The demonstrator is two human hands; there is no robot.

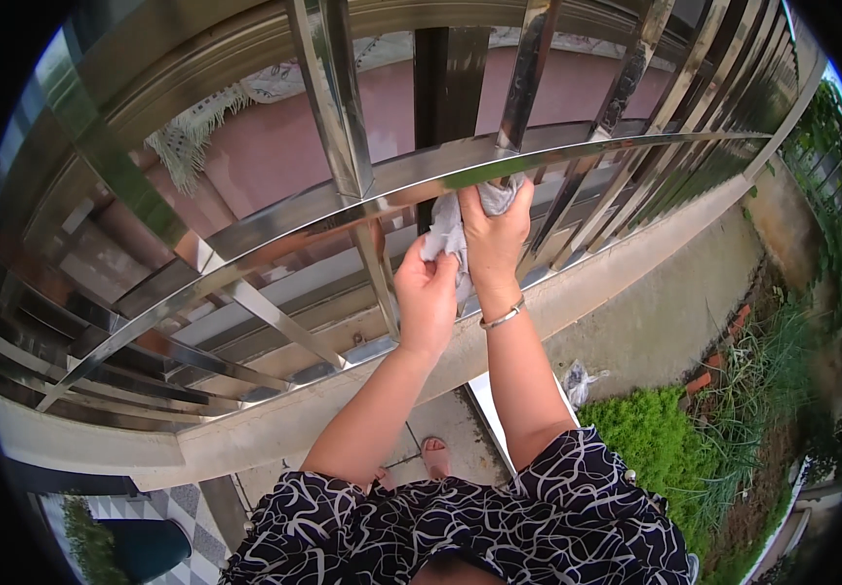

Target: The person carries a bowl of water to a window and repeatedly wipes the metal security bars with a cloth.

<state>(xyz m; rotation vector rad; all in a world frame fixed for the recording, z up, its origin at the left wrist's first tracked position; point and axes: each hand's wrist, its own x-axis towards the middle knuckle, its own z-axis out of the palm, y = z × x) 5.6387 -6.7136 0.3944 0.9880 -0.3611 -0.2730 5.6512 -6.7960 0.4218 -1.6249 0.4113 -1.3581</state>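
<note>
A pale grey cloth [450,223] is held between both hands, just below the horizontal rail [421,189] of a shiny metal window grille. My right hand [497,234] wraps the cloth around an upright bar where it meets the rail; the bar behind the fingers is mostly hidden. Lower and to the left, my left hand [424,300] pinches the cloth's hanging end between thumb and fingers. A metal bangle [503,314] circles my right wrist. Left of the hands stands another upright bar [377,274] of the grille.
Under the grille runs a concrete ledge [245,431]. Behind the bars are window glass and a fringed cloth [198,135]. Green plants [647,431] grow at the right, near a crumpled plastic bag [578,384]. A dark green pot [144,547] stands on tiles at lower left.
</note>
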